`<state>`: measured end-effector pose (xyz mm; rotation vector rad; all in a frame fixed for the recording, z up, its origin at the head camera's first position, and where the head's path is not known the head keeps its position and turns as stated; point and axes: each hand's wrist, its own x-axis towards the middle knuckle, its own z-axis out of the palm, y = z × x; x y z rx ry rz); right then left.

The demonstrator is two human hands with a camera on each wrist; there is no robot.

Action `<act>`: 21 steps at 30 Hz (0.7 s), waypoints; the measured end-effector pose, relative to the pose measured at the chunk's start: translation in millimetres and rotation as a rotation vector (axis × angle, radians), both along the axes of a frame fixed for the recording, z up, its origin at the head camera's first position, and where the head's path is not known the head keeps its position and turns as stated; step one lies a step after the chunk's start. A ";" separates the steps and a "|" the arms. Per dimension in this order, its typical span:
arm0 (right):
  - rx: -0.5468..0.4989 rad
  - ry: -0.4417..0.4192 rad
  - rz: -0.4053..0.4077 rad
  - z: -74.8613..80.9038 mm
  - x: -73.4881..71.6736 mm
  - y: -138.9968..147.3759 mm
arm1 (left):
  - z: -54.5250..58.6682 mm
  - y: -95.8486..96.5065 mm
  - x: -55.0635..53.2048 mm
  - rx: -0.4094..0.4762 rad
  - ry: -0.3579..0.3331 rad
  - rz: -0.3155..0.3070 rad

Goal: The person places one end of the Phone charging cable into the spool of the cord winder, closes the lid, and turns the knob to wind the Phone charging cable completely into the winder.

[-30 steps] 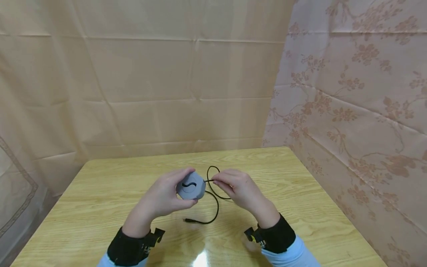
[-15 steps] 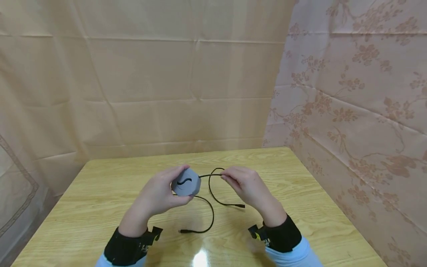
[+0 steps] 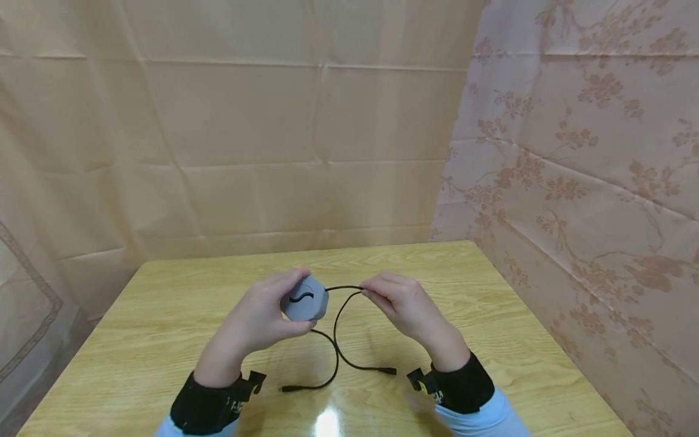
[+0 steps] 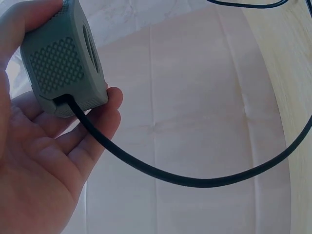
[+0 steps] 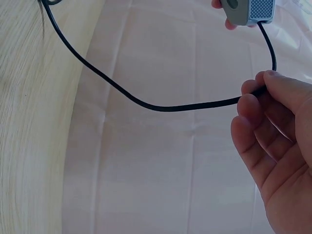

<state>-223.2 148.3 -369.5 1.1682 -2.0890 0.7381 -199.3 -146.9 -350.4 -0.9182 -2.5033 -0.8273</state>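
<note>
My left hand (image 3: 262,312) grips a grey-blue hexagonal cable winder (image 3: 304,298) between thumb and fingers, above the table. A curved slot marks its face, and the left wrist view shows a dimpled side with a black cable (image 4: 195,182) coming out of a notch. To its right, my right hand (image 3: 401,303) pinches the cable between thumb and fingertips, a short stretch from the winder. From those fingertips the cable drops toward the table in the head view. A second length leaves from under the winder. Two dark plug ends (image 3: 386,371) hang or lie low, nearer the body.
The light wood-grain table (image 3: 180,315) spreads beneath both hands. Behind it hangs a beige cloth (image 3: 246,133), and a pink floral cloth (image 3: 573,158) hangs at the right. Black bands with small cameras (image 3: 455,385) wrap both wrists.
First the winder moved slightly left and the right hand right, lengthening the cable between them. Since then both hands have stayed nearly still, while the loose cable ends have dropped toward the body.
</note>
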 end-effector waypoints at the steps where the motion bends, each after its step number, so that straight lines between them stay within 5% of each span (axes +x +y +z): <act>1: 0.001 -0.001 0.001 -0.4 0.0 -0.2 | -0.5 0.1 -0.3 0.001 0.006 -0.005; 10: 0.017 0.001 0.020 -2.1 0.0 -3.7 | -3.2 3.6 -1.7 0.037 -0.004 -0.060; 21: 0.003 -0.033 0.006 1.8 2.2 0.4 | -3.7 0.4 -2.5 0.034 -0.002 -0.019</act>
